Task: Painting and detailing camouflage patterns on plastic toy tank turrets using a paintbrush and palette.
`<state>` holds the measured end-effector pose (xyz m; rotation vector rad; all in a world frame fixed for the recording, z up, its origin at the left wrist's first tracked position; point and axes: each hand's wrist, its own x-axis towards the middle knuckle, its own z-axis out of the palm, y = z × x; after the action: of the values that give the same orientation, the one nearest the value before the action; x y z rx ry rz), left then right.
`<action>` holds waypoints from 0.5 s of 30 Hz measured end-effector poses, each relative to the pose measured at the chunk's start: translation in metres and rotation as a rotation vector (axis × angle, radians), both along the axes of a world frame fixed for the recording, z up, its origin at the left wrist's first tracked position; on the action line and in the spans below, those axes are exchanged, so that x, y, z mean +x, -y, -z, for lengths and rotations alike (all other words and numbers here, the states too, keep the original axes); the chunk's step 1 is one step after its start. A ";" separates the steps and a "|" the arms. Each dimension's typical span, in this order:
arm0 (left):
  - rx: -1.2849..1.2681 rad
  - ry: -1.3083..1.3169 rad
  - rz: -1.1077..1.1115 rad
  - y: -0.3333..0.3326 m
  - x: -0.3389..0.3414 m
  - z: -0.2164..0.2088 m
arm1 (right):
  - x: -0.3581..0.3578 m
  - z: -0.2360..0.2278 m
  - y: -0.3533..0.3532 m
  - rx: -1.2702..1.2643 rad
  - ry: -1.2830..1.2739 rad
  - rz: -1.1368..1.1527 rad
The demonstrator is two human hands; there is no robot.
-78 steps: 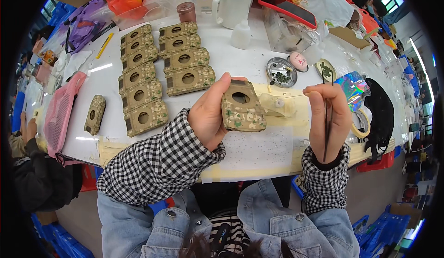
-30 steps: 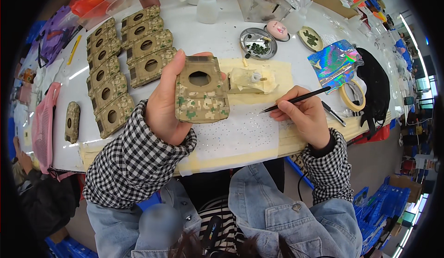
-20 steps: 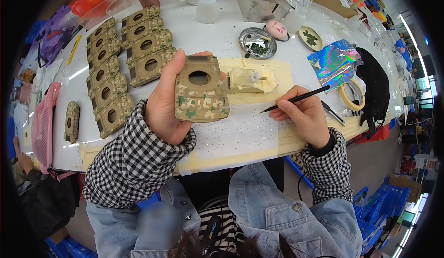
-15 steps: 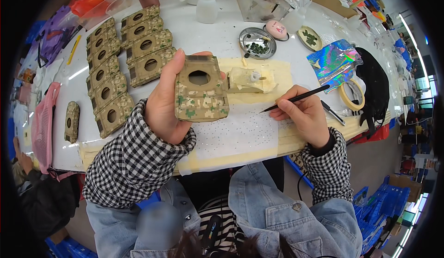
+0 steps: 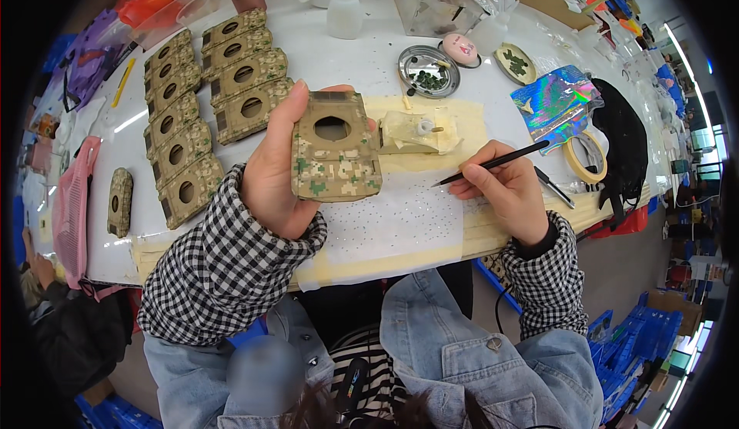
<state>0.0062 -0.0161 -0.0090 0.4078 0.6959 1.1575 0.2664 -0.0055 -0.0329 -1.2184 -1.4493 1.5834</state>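
My left hand grips a camouflage model tank hull, tilted so that its top with the round hole faces me. In my right hand is a thin black fine-tipped tool, perhaps a brush or tweezers, held like a pen with its tip pointing left. Below that tip lies a white sheet scattered with many tiny specks. Just right of the hull, a tape-wrapped block with a small pale cap on top rests on yellowed paper.
Two rows of similar hulls stand at the left, with one more hull apart. Farther back are a dish of dark green bits, a second dish and a white bottle. A tape roll lies right.
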 end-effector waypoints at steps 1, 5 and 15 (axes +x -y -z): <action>-0.026 -0.023 -0.027 0.000 0.002 -0.002 | 0.000 0.000 0.000 -0.001 -0.001 0.001; 0.060 0.071 0.070 -0.001 -0.007 0.007 | 0.000 0.000 0.000 0.004 0.001 -0.003; 0.000 0.017 0.006 0.001 -0.001 -0.001 | 0.000 0.000 0.000 0.017 0.017 -0.010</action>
<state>0.0054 -0.0167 -0.0078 0.3994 0.6789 1.1540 0.2659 -0.0056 -0.0328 -1.2195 -1.4788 1.5684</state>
